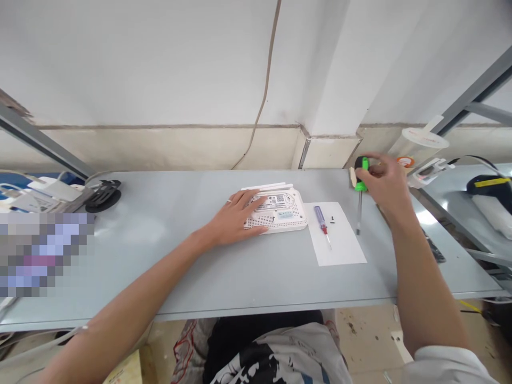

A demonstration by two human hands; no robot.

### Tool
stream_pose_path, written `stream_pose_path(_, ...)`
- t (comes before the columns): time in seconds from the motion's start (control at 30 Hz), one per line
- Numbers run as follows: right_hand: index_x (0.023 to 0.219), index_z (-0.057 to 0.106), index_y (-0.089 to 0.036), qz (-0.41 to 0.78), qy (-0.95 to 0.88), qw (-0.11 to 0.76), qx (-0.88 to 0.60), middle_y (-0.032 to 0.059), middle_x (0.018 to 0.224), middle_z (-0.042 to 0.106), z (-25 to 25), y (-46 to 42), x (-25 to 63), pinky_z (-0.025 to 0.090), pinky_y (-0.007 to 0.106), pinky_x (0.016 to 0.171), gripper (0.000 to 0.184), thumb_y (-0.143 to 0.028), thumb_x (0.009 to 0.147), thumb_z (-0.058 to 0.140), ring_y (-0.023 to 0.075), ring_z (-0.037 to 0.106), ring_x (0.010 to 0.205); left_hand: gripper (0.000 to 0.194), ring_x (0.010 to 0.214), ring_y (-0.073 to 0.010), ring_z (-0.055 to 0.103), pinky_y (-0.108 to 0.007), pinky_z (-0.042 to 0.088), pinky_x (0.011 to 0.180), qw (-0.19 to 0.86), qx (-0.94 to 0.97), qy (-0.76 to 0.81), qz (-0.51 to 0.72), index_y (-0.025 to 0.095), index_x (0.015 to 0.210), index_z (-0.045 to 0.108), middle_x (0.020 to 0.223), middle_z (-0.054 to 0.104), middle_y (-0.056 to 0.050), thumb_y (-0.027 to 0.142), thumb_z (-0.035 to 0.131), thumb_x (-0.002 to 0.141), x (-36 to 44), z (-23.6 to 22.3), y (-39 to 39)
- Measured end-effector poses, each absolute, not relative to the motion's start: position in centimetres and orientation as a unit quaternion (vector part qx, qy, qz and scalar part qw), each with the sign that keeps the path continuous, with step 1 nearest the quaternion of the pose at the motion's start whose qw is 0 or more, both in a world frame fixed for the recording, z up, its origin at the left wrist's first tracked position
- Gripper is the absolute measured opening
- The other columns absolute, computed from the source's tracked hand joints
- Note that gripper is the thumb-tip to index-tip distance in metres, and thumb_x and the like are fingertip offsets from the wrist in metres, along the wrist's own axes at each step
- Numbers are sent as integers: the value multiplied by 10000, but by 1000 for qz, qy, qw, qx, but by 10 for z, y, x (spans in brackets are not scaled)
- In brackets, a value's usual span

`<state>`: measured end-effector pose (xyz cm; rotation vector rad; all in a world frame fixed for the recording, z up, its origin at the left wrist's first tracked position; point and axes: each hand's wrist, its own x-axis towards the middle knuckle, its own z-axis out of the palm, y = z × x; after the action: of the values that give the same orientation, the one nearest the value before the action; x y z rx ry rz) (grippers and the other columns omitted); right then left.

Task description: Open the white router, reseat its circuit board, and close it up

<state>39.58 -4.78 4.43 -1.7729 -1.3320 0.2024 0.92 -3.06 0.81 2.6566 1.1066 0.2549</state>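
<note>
A white router point(298, 216) lies underside up on the grey table, its label and vent holes showing. My left hand point(242, 216) rests spread over the router's left end. At the back right my right hand point(386, 178) grips the handle of a green and black screwdriver point(362, 181), whose shaft points down toward the tabletop. Between the two hands, a sheet of white paper point(340, 250) touches the router's right side. On it lie a purple-handled screwdriver point(320, 217) with a red collar and a couple of small dark screws point(332, 220).
White adapters and cables point(48, 192) crowd the far left beside a black round stand point(104, 196). A clear plastic tub point(420, 144) with a white lid stands behind my right hand. Shelf posts point(476, 93) rise at both ends of the table point(192, 277).
</note>
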Motion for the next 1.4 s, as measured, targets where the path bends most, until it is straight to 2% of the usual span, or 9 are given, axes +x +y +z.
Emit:
stream_pose_path(0.1,1260,659,-239,29,-511,510,-691,-4,722,655,40,-43,393,568,421,717,520,-350,752,686,237,657,659,773,1536,-396,315,-638,339,1226,118,915,376,92,310,1635,365,1694,338,-116,700,525,988,9,7,-29)
stream_pose_path(0.3,1299,622,-220,-13,-549,498,-671,9,761,650,31,-39,385,573,447,817,507,-336,807,664,248,668,699,742,1507,-392,363,-619,349,1222,111,918,365,107,314,1623,389,1667,380,-124,669,547,991,8,8,-29)
stream_pose_path(0.5,1315,582,-231,1,-546,502,-671,16,771,628,39,-46,383,569,451,816,496,-360,843,661,269,661,744,731,1491,-390,388,-621,378,1201,116,918,362,113,328,1619,395,1667,384,-122,651,575,988,8,7,-29)
stream_pose_path(0.63,1276,525,-286,86,-508,614,-597,9,818,632,43,-48,375,564,427,670,482,-380,836,699,246,643,676,728,1517,-399,343,-632,407,1188,124,915,362,130,306,1603,429,1664,394,-126,637,605,978,8,7,-29)
stream_pose_path(0.73,1222,452,-331,197,-463,703,-502,-4,861,652,43,-51,357,562,415,610,504,-420,824,748,217,623,625,662,1524,-373,337,-603,423,1196,147,912,323,206,291,1553,503,1612,479,-122,576,653,975,12,10,-35)
stream_pose_path(0.87,1162,413,-341,292,-444,735,-421,-49,850,637,32,-58,322,612,412,659,528,-450,811,792,213,706,715,483,1284,-286,596,-505,525,1100,215,867,273,356,271,1414,641,1283,742,-95,454,717,973,24,18,-50)
stream_pose_path(1.0,1180,401,-337,304,-449,733,-412,-63,848,642,20,-66,297,625,392,664,555,-479,834,810,214,750,776,252,926,-229,731,-419,611,880,266,810,293,432,243,1115,797,945,815,-68,434,748,958,31,22,-61)
stream_pose_path(1.1,1184,402,-340,304,-444,735,-413,-63,861,650,17,-69,292,632,389,663,557,-480,839,815,213,756,788,220,855,-223,740,-388,615,790,271,796,313,442,246,970,828,898,814,-69,455,775,931,32,20,-61)
stream_pose_path(1.4,1189,398,-358,257,-452,735,-435,-48,857,643,19,-74,290,641,440,699,491,-470,881,764,232,755,804,287,816,-200,746,-338,592,736,267,780,353,443,237,917,812,885,806,-54,500,711,972,32,17,-61)
